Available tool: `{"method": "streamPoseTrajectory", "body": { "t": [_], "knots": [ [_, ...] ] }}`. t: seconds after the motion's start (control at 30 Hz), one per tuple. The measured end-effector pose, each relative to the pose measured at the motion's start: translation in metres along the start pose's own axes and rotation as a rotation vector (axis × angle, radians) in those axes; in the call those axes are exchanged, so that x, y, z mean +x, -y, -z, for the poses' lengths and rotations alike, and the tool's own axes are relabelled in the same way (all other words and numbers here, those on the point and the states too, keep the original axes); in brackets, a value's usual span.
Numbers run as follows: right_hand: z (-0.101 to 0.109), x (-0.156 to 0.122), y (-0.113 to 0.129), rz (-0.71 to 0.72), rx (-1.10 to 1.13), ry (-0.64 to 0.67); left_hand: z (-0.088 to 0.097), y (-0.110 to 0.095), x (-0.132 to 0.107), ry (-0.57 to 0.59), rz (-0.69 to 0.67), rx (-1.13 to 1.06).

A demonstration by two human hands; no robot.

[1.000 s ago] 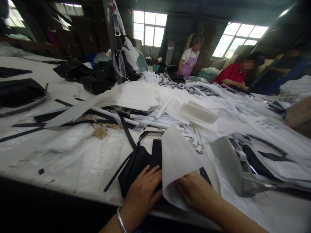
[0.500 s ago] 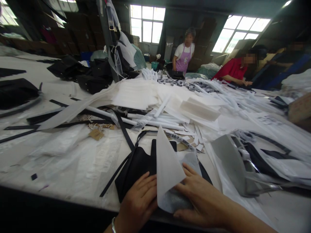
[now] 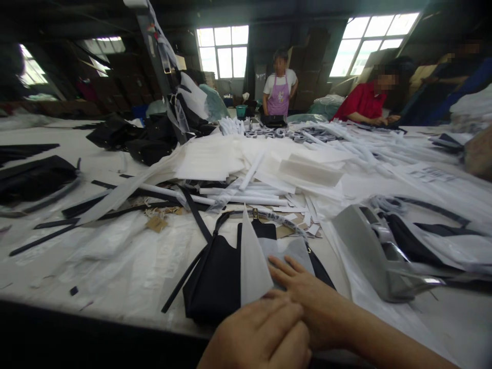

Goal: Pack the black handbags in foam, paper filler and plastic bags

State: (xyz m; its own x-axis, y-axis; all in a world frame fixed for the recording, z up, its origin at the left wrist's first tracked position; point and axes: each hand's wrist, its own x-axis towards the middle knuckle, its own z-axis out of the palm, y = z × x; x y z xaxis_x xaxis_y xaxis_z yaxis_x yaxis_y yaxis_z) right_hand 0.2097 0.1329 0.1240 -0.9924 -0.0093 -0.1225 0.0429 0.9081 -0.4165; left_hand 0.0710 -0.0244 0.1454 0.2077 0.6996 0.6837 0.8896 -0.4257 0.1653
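And now a thin white foam-like sheet (image 3: 288, 248) is pressed onto the black leather-like handbag (image 3: 211, 287) on the white tabletop (image 3: 34, 274) by the spread right hand (image 3: 303, 292), any pinch by the curled left hand (image 3: 257, 333) can't be told, and the raised flap (image 3: 252, 271) could be creased by crooked pressure.

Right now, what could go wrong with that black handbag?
The black handbag lies near the edge of the table, so it might slip. The white sheet stands up in a fold by the right hand, so it could crease. The thin black strap sticks out leftward and may snag.
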Motion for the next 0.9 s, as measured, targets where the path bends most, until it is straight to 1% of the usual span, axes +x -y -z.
{"method": "streamPoseTrajectory", "body": {
  "t": [0.03, 0.1, 0.17, 0.2, 0.23, 0.27, 0.3, 0.37, 0.4, 0.47, 0.53, 0.63, 0.73, 0.9],
  "knots": [
    [0.000, 0.000, 0.000, 0.002, 0.012, -0.007, 0.000, 0.003, 0.008, 0.097, 0.011, 0.067],
    [0.000, -0.001, -0.001, 0.004, 0.032, -0.016, -0.003, 0.014, 0.012, 0.306, 0.099, 0.241],
    [0.001, -0.002, -0.001, 0.000, 0.038, -0.010, -0.005, 0.028, 0.000, 0.518, 0.219, 0.405],
    [0.001, -0.003, -0.001, -0.001, 0.040, -0.002, -0.005, 0.035, -0.008, 0.601, 0.260, 0.445],
    [0.001, -0.004, -0.001, -0.007, 0.043, 0.001, -0.006, 0.040, -0.016, 0.661, 0.278, 0.452],
    [0.001, -0.004, -0.001, -0.014, 0.045, 0.001, -0.005, 0.044, -0.024, 0.701, 0.262, 0.423],
    [0.001, -0.005, -0.001, -0.020, 0.049, 0.001, -0.005, 0.047, -0.030, 0.716, 0.224, 0.369],
    [0.001, -0.006, -0.003, -0.031, 0.060, 0.005, -0.003, 0.050, -0.037, 0.679, 0.158, 0.247],
    [0.001, -0.007, -0.003, -0.036, 0.067, 0.005, -0.002, 0.051, -0.039, 0.646, 0.153, 0.196],
    [0.001, -0.010, -0.006, -0.047, 0.076, 0.000, 0.000, 0.052, -0.040, 0.579, 0.194, 0.131],
    [0.001, -0.014, -0.008, -0.058, 0.069, -0.017, 0.002, 0.052, -0.041, 0.547, 0.213, 0.111],
    [0.000, -0.019, -0.011, -0.055, 0.046, -0.049, 0.004, 0.052, -0.042, 0.577, 0.148, 0.114],
    [-0.002, -0.022, -0.013, -0.042, 0.020, -0.076, 0.001, 0.049, -0.043, 0.609, 0.079, 0.111],
    [-0.002, -0.026, -0.017, -0.023, -0.045, -0.078, -0.012, 0.045, -0.046, 0.613, 0.076, 0.138]
  ]
}}
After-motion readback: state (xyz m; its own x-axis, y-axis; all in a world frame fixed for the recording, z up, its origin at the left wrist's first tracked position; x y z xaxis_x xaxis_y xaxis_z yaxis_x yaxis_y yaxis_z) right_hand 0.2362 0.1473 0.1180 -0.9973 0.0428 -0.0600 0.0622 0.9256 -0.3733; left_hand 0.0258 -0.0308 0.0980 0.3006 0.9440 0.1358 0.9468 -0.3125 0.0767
